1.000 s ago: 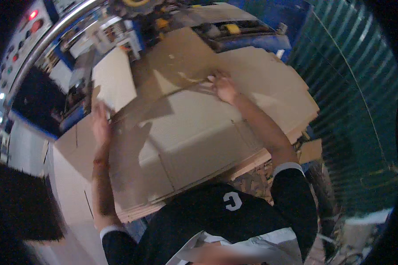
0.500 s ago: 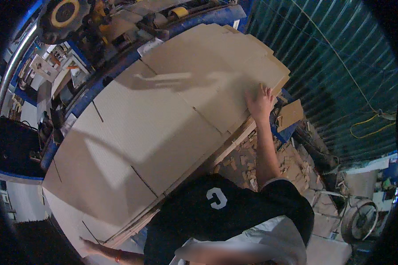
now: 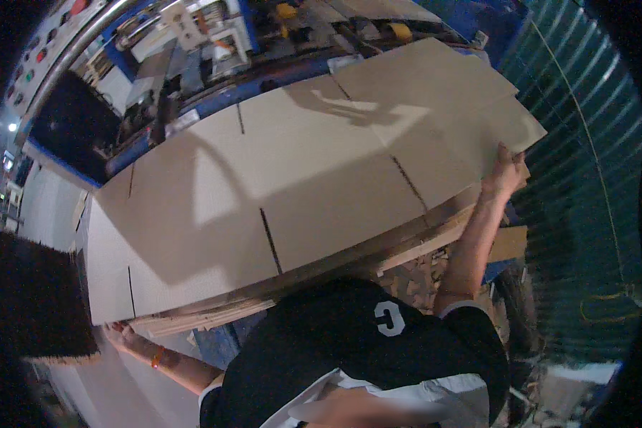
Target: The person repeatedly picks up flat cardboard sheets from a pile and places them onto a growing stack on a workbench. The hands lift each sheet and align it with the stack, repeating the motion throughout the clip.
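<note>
Cardboard, one very large flat slotted sheet (image 3: 285,192), lies atop a stack of similar sheets (image 3: 406,239) before the person. Left hand (image 3: 120,334) grips its near left corner; right hand (image 3: 505,175) clasps the far right edge, arms spread wide. It looks light yet floppy, best held at opposite edges. Blue machinery (image 3: 214,43) crowds behind, green corrugated wall (image 3: 585,178) stands close on the right

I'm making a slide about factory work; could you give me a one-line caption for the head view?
Both hands, left hand and right hand, grip opposite ends of a large slotted cardboard sheet atop a stack.
</note>
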Motion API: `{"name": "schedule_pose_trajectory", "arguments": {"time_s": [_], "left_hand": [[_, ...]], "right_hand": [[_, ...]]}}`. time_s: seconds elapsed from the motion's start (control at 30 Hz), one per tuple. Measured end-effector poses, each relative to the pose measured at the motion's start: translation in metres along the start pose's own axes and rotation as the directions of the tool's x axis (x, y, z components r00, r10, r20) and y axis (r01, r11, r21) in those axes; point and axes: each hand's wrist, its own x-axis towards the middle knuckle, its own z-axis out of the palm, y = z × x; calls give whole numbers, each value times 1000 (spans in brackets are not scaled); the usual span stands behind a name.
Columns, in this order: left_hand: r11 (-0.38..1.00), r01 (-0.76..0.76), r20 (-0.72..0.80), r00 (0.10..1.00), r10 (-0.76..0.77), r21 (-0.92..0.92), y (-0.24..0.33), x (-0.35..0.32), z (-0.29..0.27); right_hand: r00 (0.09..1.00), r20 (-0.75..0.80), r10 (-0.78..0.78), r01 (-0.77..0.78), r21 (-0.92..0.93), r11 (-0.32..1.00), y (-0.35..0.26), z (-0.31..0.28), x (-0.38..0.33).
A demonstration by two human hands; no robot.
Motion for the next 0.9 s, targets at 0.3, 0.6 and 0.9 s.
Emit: {"name": "schedule_pose_trajectory", "arguments": {"time_s": [0.3,0.6,0.9], "left_hand": [[959,285,303,914,-271,-2,53,-96,78],[527,-845,994,47,-96,91,47,-267,152],[341,-940,989,-68,-130,-20,51,-267,181]], "right_hand": [[911,401,-99,372,-693,618,-96,-8,-84],[-284,957,63,752,182,633,-7,0,-167],[-389,896,215,810,220,544,27,13,-131]]}}
